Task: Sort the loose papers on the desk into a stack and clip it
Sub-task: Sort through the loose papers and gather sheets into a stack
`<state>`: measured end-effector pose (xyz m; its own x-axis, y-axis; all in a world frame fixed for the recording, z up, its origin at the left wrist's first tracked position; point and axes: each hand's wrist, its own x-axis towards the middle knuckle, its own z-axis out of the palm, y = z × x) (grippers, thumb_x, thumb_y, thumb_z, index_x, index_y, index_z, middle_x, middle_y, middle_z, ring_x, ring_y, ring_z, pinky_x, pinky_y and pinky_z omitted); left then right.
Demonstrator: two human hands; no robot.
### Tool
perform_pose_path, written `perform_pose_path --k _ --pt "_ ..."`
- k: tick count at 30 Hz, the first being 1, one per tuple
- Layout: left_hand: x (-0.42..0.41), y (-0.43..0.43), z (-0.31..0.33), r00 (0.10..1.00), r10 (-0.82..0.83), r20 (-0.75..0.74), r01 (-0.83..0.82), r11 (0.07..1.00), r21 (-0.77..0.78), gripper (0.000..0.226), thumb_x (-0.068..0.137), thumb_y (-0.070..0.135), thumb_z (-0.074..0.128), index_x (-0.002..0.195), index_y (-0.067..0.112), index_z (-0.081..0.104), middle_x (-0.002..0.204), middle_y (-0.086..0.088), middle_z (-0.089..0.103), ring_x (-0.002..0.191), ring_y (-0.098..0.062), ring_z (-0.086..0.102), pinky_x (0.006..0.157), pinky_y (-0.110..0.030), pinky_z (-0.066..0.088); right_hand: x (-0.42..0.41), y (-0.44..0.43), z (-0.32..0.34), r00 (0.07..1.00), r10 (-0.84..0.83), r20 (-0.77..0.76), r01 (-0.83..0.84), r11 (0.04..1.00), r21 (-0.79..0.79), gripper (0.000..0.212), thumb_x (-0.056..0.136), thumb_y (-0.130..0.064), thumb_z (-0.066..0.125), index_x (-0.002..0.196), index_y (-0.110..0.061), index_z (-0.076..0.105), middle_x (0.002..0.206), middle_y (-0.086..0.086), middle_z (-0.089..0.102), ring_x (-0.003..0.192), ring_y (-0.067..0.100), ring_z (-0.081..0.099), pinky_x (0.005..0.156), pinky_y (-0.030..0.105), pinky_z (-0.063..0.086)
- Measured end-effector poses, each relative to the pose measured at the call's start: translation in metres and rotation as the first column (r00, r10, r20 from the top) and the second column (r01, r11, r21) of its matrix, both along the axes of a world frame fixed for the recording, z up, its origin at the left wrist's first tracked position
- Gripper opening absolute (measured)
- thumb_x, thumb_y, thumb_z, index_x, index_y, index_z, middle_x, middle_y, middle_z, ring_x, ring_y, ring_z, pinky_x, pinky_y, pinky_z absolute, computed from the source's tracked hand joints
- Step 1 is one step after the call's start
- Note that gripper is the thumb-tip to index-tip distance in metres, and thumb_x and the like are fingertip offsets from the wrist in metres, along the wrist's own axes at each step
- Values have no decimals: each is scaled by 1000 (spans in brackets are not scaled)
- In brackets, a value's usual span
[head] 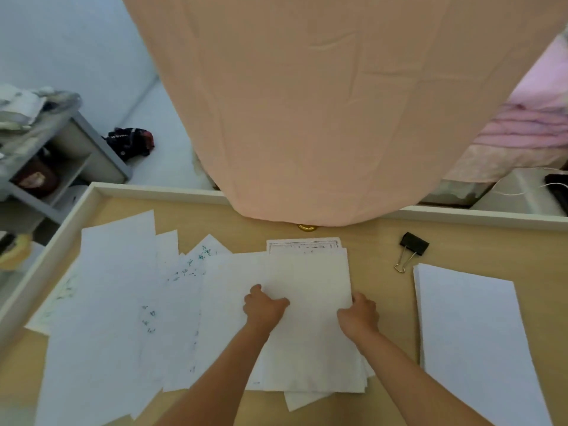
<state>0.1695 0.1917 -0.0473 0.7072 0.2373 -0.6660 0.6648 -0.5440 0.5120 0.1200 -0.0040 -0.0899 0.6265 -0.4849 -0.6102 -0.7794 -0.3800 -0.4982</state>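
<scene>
Left hand [265, 305] and right hand [359, 313] curl round the side edges of a partly squared pile [310, 342] left of the clip [412, 250]. Farther left, sheets [116, 302] lie scattered, ungathered; nothing is clipped yet.

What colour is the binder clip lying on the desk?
Black body with silvery metal wire handles: the binder clip, seen in the head view, lies on the desk.

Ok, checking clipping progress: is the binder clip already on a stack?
No, the binder clip lies alone on the desk, clear of the papers.
</scene>
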Motion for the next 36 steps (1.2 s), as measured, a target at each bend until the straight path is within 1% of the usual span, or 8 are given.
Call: perform_pose_path --k 5,9,11,15,20,28,33,36 --pt "1 -1 2 978 192 -86 -189 981 40 81 75 31 77 142 10 36 140 -16 38 125 -35 43 93 -40 44 1 -10 2 997 -1 -76 5 999 47 48 63 -26 51 107 -14 64 101 6 69 88 29 66 69 30 52" --pt "-1 1 -2 962 229 -145 -256 946 -201 51 70 17 78 113 -3 60 100 -15 66 83 -29 66 64 -33 56 -2 -11 5 989 76 -125 -83 995 -57 38 65 -26 49 99 -19 65 105 7 61 97 32 60 73 30 52" --pt "-5 1 0 969 178 -173 -223 930 -292 31 79 8 74 106 -3 64 94 -13 69 79 -27 66 58 -29 53 -5 -6 9 998 24 -61 -24 1000 -1 31 73 -19 54 102 -14 60 110 7 53 94 33 60 69 30 50" --pt "-14 -2 6 993 77 -93 -106 924 -368 33 84 -1 62 118 2 62 105 -10 68 88 -24 66 63 -26 53 -16 -5 15 997 -74 25 66 971 232 38 77 -1 57 115 -8 52 100 8 62 80 24 62 58 27 47" --pt "-15 10 41 994 -8 113 63 867 -494 30 88 3 62 114 17 64 106 -1 72 95 -19 69 75 -28 57 -31 -19 59 968 -185 170 106 914 392 33 83 5 65 111 -13 62 97 -1 68 86 16 65 68 29 52" --pt "-20 8 117 910 192 367 98 761 -641 32 81 9 75 111 18 66 102 1 74 92 -16 71 71 -30 58 -38 -1 149 764 -244 597 43 943 330 44 86 6 65 117 -24 55 106 -13 67 93 -1 64 65 10 52" --pt "-32 14 137 807 184 561 235 772 -591 52 72 18 85 115 24 58 106 5 70 96 -7 67 74 -22 56 -47 4 159 736 -254 628 59 947 314 59 80 4 74 128 -19 47 114 -9 62 106 4 60 90 27 50" --pt "-27 12 153 715 172 677 327 775 -541 52 71 28 82 115 26 53 105 8 68 98 -2 63 81 -18 51 -47 4 165 714 -303 632 103 937 333 54 82 2 73 128 -13 48 114 -2 63 105 13 61 90 29 50"
